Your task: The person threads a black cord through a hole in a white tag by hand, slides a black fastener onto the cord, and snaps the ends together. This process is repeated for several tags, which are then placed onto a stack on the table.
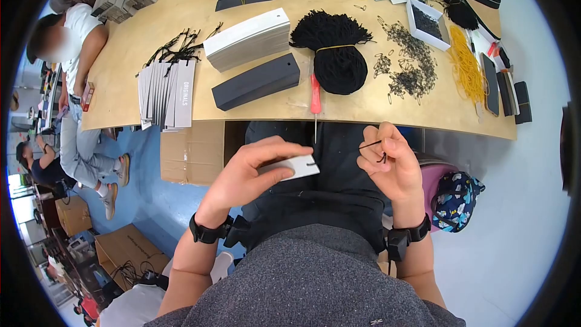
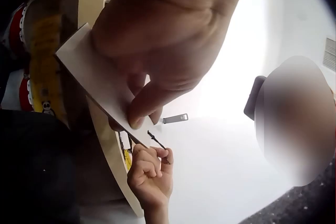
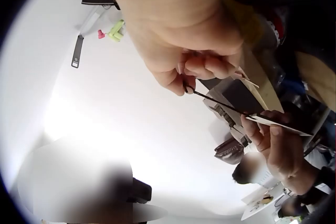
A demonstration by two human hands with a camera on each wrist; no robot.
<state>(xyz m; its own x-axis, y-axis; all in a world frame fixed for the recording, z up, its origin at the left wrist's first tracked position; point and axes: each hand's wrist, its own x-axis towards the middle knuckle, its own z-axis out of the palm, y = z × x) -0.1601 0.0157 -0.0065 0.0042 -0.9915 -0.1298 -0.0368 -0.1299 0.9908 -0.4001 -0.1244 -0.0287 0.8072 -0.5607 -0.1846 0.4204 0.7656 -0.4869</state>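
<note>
My left hand holds a white card hang tag between thumb and fingers, above my lap and in front of the table edge. A short bit of black cord shows at the tag's end. In the right wrist view the black cord runs taut from that end to my right hand, whose thumb and finger pinch it. The right hand's other fingers are curled. Just ahead on the table edge lies a red-handled tool with a thin metal shaft pointing toward me.
Strung tags lie at left. White tags and dark tags are stacked at centre, beside a bundle of black cords. Small pins, a white box and yellow bands lie right. Another person sits at left.
</note>
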